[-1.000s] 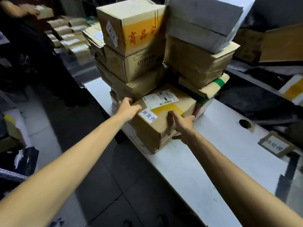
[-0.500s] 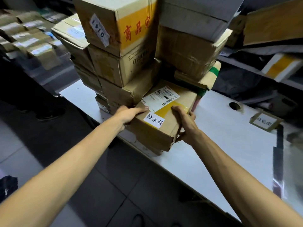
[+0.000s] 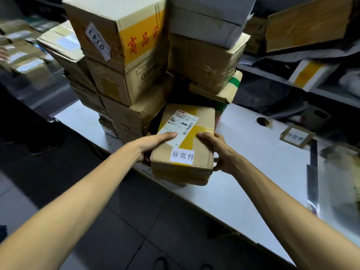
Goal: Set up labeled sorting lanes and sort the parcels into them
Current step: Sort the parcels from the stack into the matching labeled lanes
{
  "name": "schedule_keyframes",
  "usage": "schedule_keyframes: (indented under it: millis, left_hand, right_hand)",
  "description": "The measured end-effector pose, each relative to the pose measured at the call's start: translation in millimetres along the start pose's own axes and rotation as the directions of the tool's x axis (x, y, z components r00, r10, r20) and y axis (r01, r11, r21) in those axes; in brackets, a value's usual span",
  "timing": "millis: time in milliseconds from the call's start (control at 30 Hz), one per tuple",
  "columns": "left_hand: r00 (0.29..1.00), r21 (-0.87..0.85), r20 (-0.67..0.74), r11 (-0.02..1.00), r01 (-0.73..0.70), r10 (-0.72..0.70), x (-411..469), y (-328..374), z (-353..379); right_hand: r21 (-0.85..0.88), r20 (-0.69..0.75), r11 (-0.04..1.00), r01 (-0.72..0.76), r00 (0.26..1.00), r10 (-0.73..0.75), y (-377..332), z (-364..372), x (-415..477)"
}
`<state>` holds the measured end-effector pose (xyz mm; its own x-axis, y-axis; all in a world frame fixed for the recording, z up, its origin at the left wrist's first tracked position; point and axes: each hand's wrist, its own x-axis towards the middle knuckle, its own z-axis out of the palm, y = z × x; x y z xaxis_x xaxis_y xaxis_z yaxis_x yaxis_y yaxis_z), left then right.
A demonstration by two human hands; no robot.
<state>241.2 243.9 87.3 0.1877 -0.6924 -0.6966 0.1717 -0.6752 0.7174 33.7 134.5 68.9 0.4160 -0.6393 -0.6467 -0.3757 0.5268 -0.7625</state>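
A small brown parcel (image 3: 196, 168) with a shipping label, yellow tape and a white Chinese-text sticker sits at the front edge of the white table (image 3: 253, 152). My left hand (image 3: 153, 143) grips its left side, thumb lying across the top. My right hand (image 3: 216, 149) grips its right side, thumb on the yellow tape. Right behind it rises a tall stack of cardboard boxes (image 3: 124, 78). A cardboard lane label (image 3: 296, 136) with Chinese text lies on the table at the right.
A round cable hole (image 3: 263, 121) is in the table behind the parcel. Black tape strips (image 3: 312, 172) run across the table at the right. Shelves with parcels (image 3: 309, 73) stand behind. Small taped parcels (image 3: 25, 55) lie at the far left, beside another person's hand.
The parcel has been pulled toward me, out from the base of the stack, and turned so it lines up with my view. Both hands stay on its sides.
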Motion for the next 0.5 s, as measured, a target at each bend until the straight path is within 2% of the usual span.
schedule_keyframes:
  millis: [133, 300, 500]
  left_hand:
    - [0.998, -0.151, 0.047, 0.988, -0.038, 0.045, 6.1, 0.1, 5.1]
    - [0.997, -0.292, 0.018, 0.954, -0.066, 0.075, 6.2, -0.8, 9.3]
    - [0.998, -0.311, -0.007, 0.948, -0.062, 0.063, -0.2, -1.8, 16.1]
  right_hand:
    - [0.027, 0.028, 1.0, 0.003, 1.0, -0.003, 4.6, -0.6, 6.5]
    - [0.045, 0.039, 0.999, 0.026, 0.999, -0.028, 6.6, 0.6, 7.9]
    - [0.049, 0.023, 0.998, 0.049, 0.998, -0.05, 7.5, -1.0, 4.8]
